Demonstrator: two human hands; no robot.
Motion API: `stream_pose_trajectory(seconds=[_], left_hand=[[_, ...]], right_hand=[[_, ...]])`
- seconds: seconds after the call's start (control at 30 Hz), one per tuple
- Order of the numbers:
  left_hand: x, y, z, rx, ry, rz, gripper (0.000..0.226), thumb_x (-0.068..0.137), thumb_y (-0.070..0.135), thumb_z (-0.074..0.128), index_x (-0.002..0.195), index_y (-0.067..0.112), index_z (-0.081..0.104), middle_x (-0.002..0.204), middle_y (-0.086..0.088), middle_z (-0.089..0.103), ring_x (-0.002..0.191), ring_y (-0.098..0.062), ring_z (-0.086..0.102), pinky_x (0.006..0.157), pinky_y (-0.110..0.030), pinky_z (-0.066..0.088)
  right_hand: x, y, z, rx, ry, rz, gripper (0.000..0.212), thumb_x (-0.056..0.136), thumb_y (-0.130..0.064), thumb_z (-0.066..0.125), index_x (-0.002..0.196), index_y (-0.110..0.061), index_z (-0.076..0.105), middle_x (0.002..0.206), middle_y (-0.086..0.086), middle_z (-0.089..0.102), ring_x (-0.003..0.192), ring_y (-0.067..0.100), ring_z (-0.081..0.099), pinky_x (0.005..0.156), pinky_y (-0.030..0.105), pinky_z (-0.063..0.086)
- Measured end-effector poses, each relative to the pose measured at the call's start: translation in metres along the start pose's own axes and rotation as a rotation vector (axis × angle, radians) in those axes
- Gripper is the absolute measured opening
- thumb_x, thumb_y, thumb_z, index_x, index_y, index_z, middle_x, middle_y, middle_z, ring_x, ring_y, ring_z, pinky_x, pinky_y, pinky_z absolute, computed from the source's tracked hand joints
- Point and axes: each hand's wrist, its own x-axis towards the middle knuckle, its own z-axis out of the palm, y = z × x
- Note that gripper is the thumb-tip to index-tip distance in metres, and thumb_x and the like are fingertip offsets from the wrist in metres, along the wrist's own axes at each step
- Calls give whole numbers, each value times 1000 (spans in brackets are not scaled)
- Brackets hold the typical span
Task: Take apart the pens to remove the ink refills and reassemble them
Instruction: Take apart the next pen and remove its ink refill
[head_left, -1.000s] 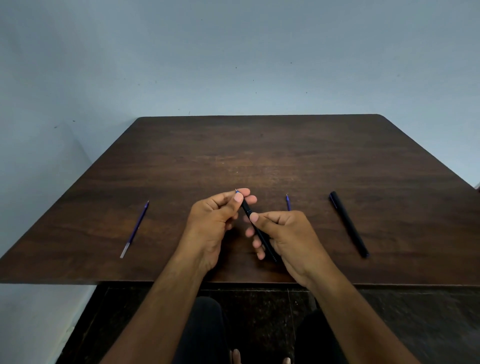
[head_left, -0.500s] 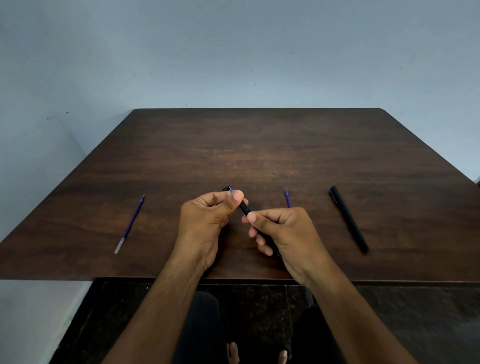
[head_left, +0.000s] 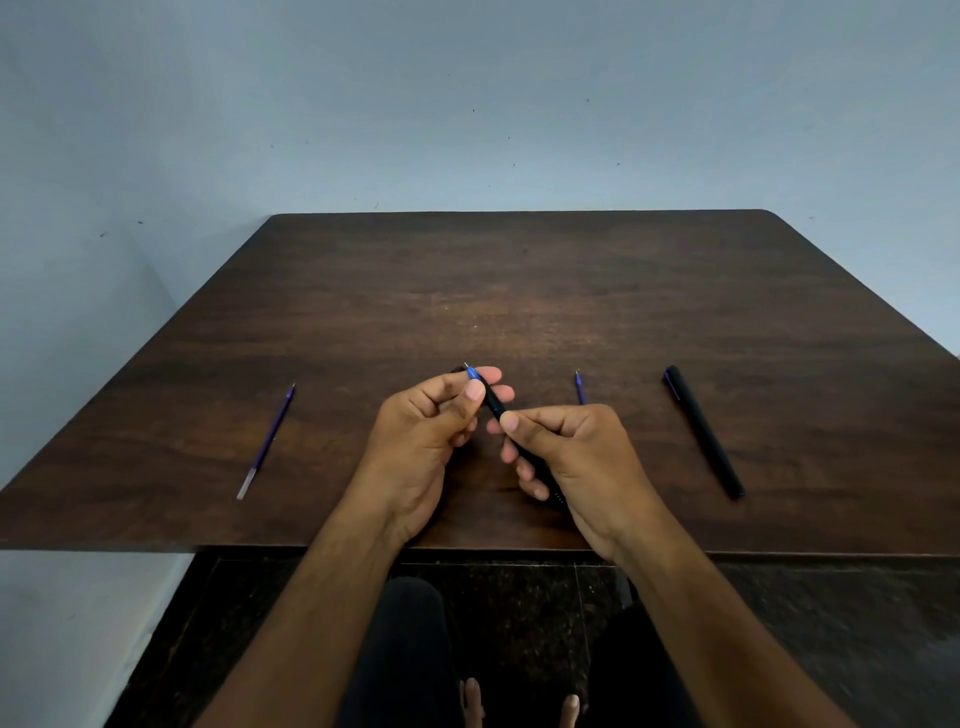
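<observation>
Fingers of the right hand (head_left: 582, 457) are curling round the barrel of a black pen (head_left: 493, 402), held just above the near part of the dark wooden table (head_left: 519, 280). Thumb and fingers of the left hand (head_left: 431, 431) are pinching the pen's far end, where a blue tip is sticking out. One loose blue refill (head_left: 267, 441) is lying on the table well to the left. Another refill (head_left: 580, 388) is showing just beyond the right hand, which is hiding most of it. A second black pen (head_left: 704, 431) is lying to the right. No writing is legible.
</observation>
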Motion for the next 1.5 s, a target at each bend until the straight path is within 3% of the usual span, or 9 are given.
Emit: stream_pose_trajectory(seconds=[0.13, 0.23, 0.37, 0.47, 0.87, 1.03, 1.17, 1.37, 1.5], left_hand=[[1, 0, 3, -76, 89, -37, 30, 65, 38, 86, 81, 15, 77, 89, -10, 73, 73, -21, 42, 75, -29, 41], [3, -1, 3, -58, 114, -19, 43, 54, 47, 93, 71, 17, 68, 79, -11, 55, 64, -14, 40, 70, -29, 38], [1, 0, 4, -12, 23, 12, 40, 83, 52, 70, 97, 15, 75, 97, -7, 73, 86, -26, 50, 89, -43, 40], [-2, 0, 3, 28, -41, 34, 33, 96, 36, 56, 115, 16, 73, 110, -11, 74, 97, -30, 55, 97, -53, 39], [-1, -2, 3, -37, 60, 6, 22, 75, 34, 77, 88, 17, 78, 80, -5, 70, 82, -24, 54, 88, -42, 38], [-4, -1, 3, 63, -42, 56, 27, 96, 24, 58, 116, 13, 72, 117, -8, 73, 95, -18, 62, 95, -44, 40], [-6, 1, 2, 30, -29, 28, 26, 89, 22, 63, 111, 15, 75, 111, -10, 75, 89, -11, 69, 95, -37, 45], [-3, 1, 3, -59, 57, -13, 23, 76, 27, 77, 94, 13, 78, 93, -10, 74, 92, -30, 53, 92, -43, 41], [-3, 1, 3, -48, 61, 0, 33, 73, 34, 78, 98, 12, 76, 90, -9, 68, 91, -29, 49, 91, -43, 38]], right_hand=[[-1, 0, 0, -1, -10, -5, 16, 95, -15, 70, 90, -6, 81, 67, 7, 67, 53, 13, 51, 44, 24, 39], [-2, 0, 0, 8, -20, -11, 15, 95, -15, 70, 91, -5, 81, 67, 7, 66, 54, 14, 51, 44, 24, 39], [-3, 1, -1, 40, -6, -13, 18, 97, -15, 67, 91, -4, 81, 68, 8, 65, 53, 14, 51, 44, 25, 39], [-3, 1, -2, 70, -4, -16, 20, 98, -13, 65, 91, -3, 80, 68, 9, 65, 53, 13, 51, 44, 25, 38], [-2, 2, -3, 67, -44, -19, 17, 96, -15, 68, 93, -4, 80, 70, 9, 66, 55, 15, 52, 45, 25, 39], [-3, 1, -4, 90, -44, -10, 19, 98, -14, 66, 92, -4, 80, 70, 9, 66, 55, 15, 52, 45, 24, 40], [-3, 0, -4, 75, -51, -12, 19, 98, -16, 65, 93, -6, 81, 71, 9, 67, 55, 14, 52, 46, 24, 40], [-3, 1, -5, 76, -65, -16, 19, 97, -17, 67, 96, -4, 80, 72, 9, 66, 56, 14, 52, 46, 24, 40], [-3, 2, -6, 74, -67, -16, 18, 97, -18, 67, 96, -5, 80, 72, 9, 66, 57, 14, 53, 46, 25, 41]])
